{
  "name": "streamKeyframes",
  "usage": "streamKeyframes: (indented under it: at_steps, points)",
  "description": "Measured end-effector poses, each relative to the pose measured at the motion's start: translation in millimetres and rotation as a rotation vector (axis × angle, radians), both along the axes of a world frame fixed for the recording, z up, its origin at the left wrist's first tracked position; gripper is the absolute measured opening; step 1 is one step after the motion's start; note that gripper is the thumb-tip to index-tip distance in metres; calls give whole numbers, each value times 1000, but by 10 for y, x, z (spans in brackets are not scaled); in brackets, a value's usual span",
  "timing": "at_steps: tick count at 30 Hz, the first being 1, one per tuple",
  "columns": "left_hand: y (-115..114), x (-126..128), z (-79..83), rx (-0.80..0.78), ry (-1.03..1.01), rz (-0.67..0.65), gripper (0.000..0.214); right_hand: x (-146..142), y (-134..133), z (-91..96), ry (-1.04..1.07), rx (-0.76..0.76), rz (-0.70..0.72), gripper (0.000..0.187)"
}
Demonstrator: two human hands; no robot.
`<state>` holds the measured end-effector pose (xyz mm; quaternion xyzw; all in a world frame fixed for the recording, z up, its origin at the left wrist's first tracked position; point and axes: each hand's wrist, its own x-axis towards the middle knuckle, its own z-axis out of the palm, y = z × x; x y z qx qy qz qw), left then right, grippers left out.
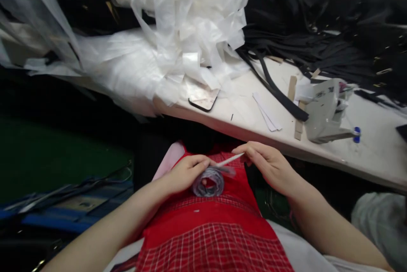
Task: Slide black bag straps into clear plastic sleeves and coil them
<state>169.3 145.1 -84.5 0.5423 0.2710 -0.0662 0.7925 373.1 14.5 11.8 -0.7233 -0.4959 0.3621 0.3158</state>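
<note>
Head view: the hands are apart. The left hand [187,173] grips a translucent roll [208,183] before the red apron [203,212], off the counter's [248,118] near edge; the right pinches a white strip [230,159]. Step—apparently tensioning the strip; further pulling calls for a steady left grip.

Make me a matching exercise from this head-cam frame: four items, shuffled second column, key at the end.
Column one:
1. Left hand
2. Phone
3. Right hand
4. Apron

Column two:
A. Pinching one end of a thin white strip
B. Red, with checked parts
C. Holding the translucent coil
D. Lying on the white table

Pairs: 1-C, 2-D, 3-A, 4-B
</note>
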Motion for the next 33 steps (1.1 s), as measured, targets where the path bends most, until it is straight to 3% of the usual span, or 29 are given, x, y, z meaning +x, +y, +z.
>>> streamKeyframes:
  at_steps: [4, 6, 14, 17, 20, 24, 29, 33]
  points:
    - [16, 16, -15, 12, -35, 24, 45, -229, -29, -150, 35, 10, 36, 21]
    - [26, 21, -4, -21, -39, 28, 44, -297, -72, -164, 5, 16, 60, 23]
    - [-18, 12, 7, -34, -21, 5, 46, -566, -313, -30, -490, 282, 326, 17]
    - [-49, 15, 15, 14, -25, -13, 46, -669, -296, -178, -638, 381, 406, 18]
    - [-78, 13, 27, 176, -60, -7, 39, -733, -215, -419, -719, 415, 463, 19]
    - [-114, -9, 53, 330, -54, 25, 34, -721, -147, -556, -609, 305, 399, 21]
    - [-136, -37, 154, 414, -34, 5, 33, -546, -113, -358, -164, -53, 89, 12]
    - [-167, -41, 255, 511, -86, -22, 26, -466, -7, -336, 99, -56, -57, 8]
